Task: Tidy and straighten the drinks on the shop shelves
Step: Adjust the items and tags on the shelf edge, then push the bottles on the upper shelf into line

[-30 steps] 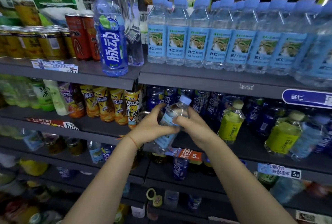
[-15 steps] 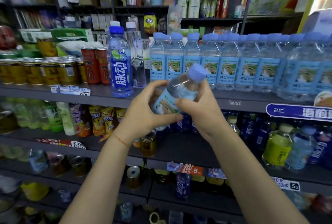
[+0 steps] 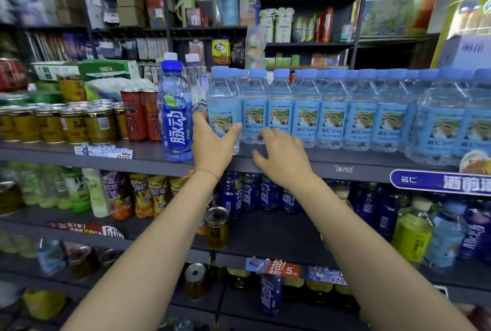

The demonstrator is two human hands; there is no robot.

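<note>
The clear water bottle [image 3: 222,107] (pale blue cap, blue label with a landscape picture) stands upright at the left end of its row on the upper shelf [image 3: 345,163], gripped by the left hand [image 3: 214,142], while the right hand [image 3: 281,158] hovers beside it, fingers loose, holding nothing.

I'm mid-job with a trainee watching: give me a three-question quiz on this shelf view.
1. True or false: the left hand is around the end water bottle of the light-blue-capped row.
2. Which drink stands directly left of that bottle? A) the tall blue bottle B) a yellow bottle C) a carton
3. Fill in: the right hand holds ____.

Key: 1 true; 2 A; 3 nothing, its fingers spread in front of the top shelf edge.
</note>
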